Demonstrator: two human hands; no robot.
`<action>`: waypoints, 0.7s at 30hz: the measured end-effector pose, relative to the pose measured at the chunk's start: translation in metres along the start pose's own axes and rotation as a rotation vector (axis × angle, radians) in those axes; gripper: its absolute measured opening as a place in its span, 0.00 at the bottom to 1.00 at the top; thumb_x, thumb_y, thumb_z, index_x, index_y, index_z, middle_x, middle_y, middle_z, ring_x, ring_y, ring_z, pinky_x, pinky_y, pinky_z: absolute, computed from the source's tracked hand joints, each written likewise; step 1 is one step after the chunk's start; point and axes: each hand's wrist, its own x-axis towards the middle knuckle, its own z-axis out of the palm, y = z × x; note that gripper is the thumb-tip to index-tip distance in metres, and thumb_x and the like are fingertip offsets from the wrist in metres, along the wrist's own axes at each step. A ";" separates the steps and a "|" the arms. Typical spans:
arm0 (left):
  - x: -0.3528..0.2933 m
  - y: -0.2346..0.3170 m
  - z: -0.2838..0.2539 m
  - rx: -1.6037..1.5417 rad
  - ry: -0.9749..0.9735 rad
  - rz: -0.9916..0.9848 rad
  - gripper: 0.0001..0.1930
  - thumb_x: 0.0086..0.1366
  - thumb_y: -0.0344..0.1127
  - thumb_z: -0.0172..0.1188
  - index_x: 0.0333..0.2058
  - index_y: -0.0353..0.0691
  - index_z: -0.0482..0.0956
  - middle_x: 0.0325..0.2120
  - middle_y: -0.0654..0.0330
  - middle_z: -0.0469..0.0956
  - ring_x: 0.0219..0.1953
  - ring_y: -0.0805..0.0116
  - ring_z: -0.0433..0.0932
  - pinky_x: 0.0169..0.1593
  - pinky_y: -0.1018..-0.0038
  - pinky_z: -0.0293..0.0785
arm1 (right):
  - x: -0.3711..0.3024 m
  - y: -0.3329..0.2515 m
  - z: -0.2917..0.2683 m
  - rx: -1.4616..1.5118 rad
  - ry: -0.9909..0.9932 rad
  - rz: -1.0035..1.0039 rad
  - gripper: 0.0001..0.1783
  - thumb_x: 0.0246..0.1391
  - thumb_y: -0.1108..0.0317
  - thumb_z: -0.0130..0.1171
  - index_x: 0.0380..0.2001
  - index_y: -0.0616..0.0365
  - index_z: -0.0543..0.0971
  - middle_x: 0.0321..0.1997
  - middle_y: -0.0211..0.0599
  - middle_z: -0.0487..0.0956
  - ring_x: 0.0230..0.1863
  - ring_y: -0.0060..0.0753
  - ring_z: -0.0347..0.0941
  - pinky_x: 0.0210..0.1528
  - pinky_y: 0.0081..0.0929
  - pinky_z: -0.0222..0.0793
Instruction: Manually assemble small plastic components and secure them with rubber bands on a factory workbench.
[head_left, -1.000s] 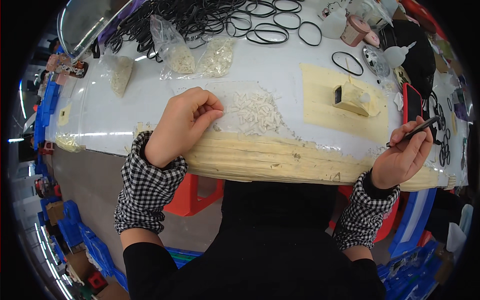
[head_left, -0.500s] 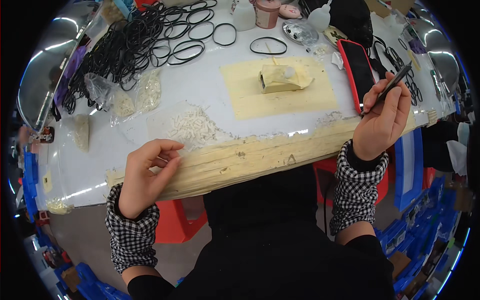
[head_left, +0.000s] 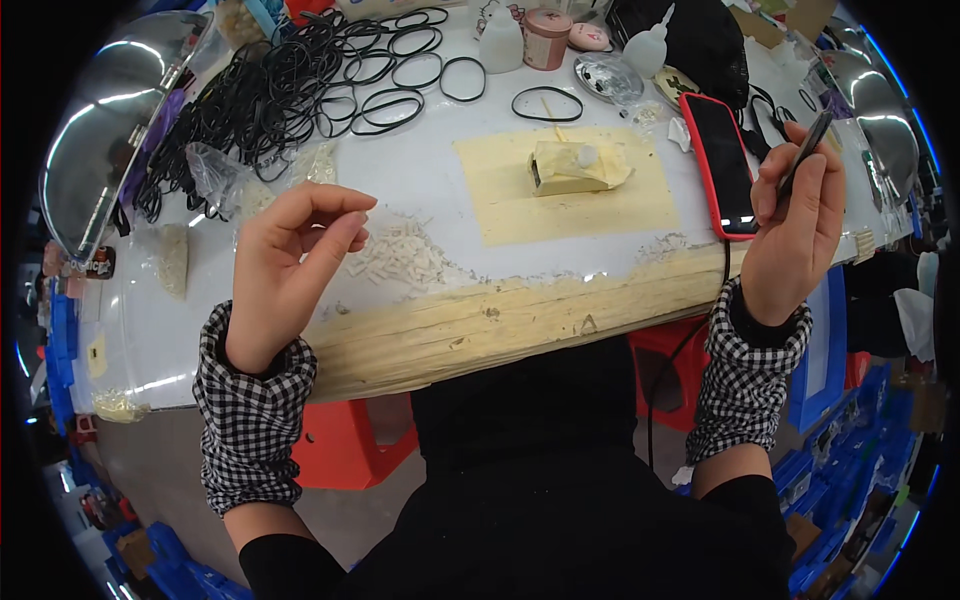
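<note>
A black cable (head_left: 727, 262) crossed the taped table edge (head_left: 500, 322) near the right hand (head_left: 795, 228), which grasped a slim dark tool (head_left: 811, 145) beside a phone (head_left: 720, 165). The left hand (head_left: 283, 258), loosely curled, whether pinching anything I couldn't tell, had moved farther inward than before, beside small white pieces (head_left: 405, 253). Beyond lay a wrapped block (head_left: 570, 180). White tabletop (head_left: 420, 165) showed between pieces and black bands (head_left: 250, 115).

Black-and-white checked oversleeves (head_left: 250, 430) are puffing out just behind the left hand (head_left: 290, 265) and the right hand (head_left: 800, 225), gathering at both ends; farther behind the hands, black clothing (head_left: 570, 530) is showing.
</note>
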 end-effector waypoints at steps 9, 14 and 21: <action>0.029 0.033 -0.010 -0.285 -0.023 -0.055 0.08 0.64 0.31 0.55 0.40 0.34 0.75 0.31 0.59 0.79 0.34 0.74 0.79 0.41 0.80 0.76 | 0.022 -0.046 0.060 0.023 -0.519 0.045 0.15 0.65 0.68 0.41 0.49 0.65 0.71 0.33 0.30 0.73 0.24 0.13 0.60 0.26 0.11 0.55; 0.040 0.021 -0.007 -0.528 -0.087 -0.083 0.08 0.66 0.34 0.54 0.40 0.37 0.74 0.32 0.63 0.77 0.34 0.79 0.76 0.40 0.84 0.74 | 0.011 -0.052 0.112 -0.014 -0.764 0.027 0.11 0.63 0.71 0.44 0.44 0.66 0.70 0.29 0.27 0.71 0.28 0.14 0.63 0.31 0.12 0.59; 0.015 -0.006 -0.009 -0.874 -0.210 -0.233 0.09 0.67 0.31 0.51 0.42 0.34 0.74 0.33 0.60 0.78 0.33 0.77 0.78 0.37 0.83 0.76 | -0.021 -0.046 0.131 -0.125 -0.884 0.083 0.07 0.60 0.72 0.47 0.34 0.63 0.74 0.22 0.26 0.70 0.22 0.14 0.60 0.25 0.14 0.56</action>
